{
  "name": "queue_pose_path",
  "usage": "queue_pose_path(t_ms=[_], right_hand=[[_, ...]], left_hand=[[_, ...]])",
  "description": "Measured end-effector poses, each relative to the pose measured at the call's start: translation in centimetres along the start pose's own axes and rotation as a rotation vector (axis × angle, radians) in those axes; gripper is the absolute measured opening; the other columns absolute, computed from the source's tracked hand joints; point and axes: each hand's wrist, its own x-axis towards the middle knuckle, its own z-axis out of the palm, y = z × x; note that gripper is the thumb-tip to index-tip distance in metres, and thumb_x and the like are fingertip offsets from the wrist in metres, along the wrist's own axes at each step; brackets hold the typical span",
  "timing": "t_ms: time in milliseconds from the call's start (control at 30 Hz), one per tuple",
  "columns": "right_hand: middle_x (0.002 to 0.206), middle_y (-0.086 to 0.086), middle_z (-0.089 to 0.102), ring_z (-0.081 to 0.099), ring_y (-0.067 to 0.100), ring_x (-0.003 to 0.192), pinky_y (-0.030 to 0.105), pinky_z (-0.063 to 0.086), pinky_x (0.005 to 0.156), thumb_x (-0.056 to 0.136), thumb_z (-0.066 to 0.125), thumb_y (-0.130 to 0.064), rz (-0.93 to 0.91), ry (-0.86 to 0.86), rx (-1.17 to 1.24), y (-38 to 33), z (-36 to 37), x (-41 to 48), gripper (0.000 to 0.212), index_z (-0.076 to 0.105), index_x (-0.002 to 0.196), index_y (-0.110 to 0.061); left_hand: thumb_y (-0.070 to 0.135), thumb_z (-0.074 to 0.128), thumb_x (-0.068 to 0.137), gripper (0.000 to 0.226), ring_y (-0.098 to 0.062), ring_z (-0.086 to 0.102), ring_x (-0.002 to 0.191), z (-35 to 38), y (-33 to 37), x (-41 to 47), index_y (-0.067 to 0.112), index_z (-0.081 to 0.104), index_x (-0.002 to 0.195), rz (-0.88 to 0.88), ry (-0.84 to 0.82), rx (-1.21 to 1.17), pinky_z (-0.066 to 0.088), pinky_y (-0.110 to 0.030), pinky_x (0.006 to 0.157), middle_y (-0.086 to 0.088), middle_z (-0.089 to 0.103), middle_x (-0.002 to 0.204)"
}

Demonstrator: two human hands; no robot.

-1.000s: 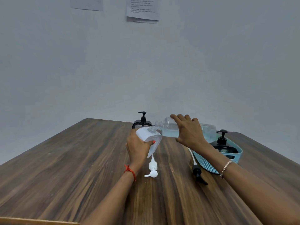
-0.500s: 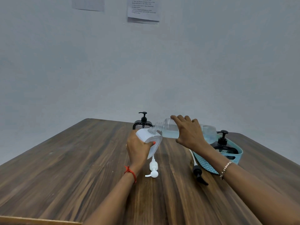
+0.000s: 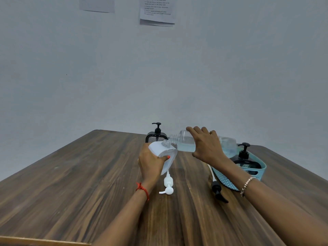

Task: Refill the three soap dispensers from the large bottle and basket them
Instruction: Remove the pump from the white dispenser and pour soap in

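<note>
Head view: left hand [image 3: 150, 162] grips the tilted white dispenser [image 3: 164, 151]; right hand [image 3: 207, 146] curls over the large bottle [image 3: 184, 142], held sideways, neck at the dispenser's mouth, flow too faint to see. Right forearm hides part of the teal basket [image 3: 261, 167] holding one black dispenser [image 3: 245, 161]; a second black dispenser [image 3: 157, 135] stands half hidden behind.

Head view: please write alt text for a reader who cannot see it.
The right hand tips the large bottle, its mouth at the opening of a white dispenser that the left hand holds tilted. A white pump and a black pump lie on the table. One black dispenser stands in a basket, a second dispenser farther back.
</note>
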Motion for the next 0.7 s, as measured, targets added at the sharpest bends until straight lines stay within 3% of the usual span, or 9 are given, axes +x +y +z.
queue_pose_path(t_ms=[133, 333, 700], right_hand=[[0.125, 0.001, 0.050, 0.048, 0.025, 0.109, 0.038, 0.037, 0.085, 0.072, 0.065, -0.014, -0.002, 0.011, 0.001, 0.01, 0.10, 0.06, 0.074, 0.031, 0.137, -0.022], [0.128, 0.002, 0.049, 0.047, 0.025, 0.113, 0.039, 0.037, 0.090, 0.071, 0.068, -0.017, 0.009, -0.011, 0.023, 0.04, 0.14, 0.04, 0.077, 0.030, 0.138, -0.021], [0.125, 0.001, 0.051, 0.048, 0.025, 0.109, 0.037, 0.038, 0.084, 0.068, 0.070, -0.021, 0.047, 0.013, 0.121, 0.05, 0.11, -0.04, 0.079, 0.032, 0.137, -0.019]], left_hand=[[0.020, 0.087, 0.060, 0.063, -0.012, 0.048, 0.088, 0.05, 0.05, 0.02, 0.003, 0.055, 0.111, -0.012, -0.004, 0.010, 0.041, -0.026, 0.070, -0.012, 0.062, 0.108], [0.019, 0.087, 0.059, 0.062, -0.023, 0.059, 0.099, 0.29, 0.01, -0.16, 0.005, 0.056, 0.110, -0.008, -0.014, 0.001, 0.045, -0.026, 0.072, -0.012, 0.063, 0.108], [0.017, 0.087, 0.058, 0.061, -0.013, 0.051, 0.086, 0.11, 0.21, -0.09, 0.005, 0.057, 0.109, -0.031, -0.024, -0.041, 0.043, -0.025, 0.069, -0.010, 0.063, 0.106]])
